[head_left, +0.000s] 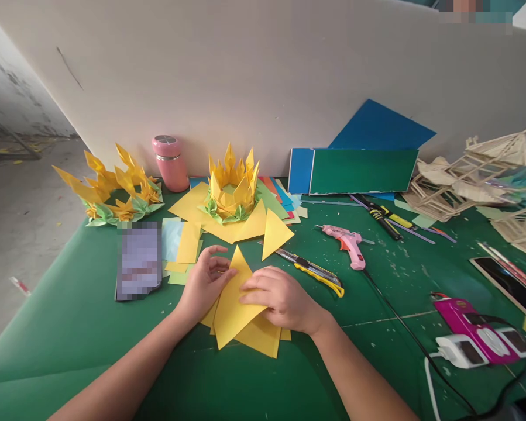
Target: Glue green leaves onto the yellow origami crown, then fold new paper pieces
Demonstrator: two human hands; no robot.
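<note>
A folded yellow paper (pixel 230 316) lies on spare sheets (pixel 263 342) at the near middle of the desk (pixel 69 327). The left hand (pixel 203 286) pinches its left edge in a light grip to steady it. The right hand (pixel 282 299) rests flat, holding nothing, pressing the crease.

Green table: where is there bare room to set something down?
Bare: front left, between the phone and the left forearm; also between the utility knife and the power strip, crossed by a cord. Crowded: by the paper crown.

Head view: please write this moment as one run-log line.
left hand: fingertips on yellow paper edge | right hand: pressing it flat | surface: green table | nearby: utility knife, glue gun
</note>
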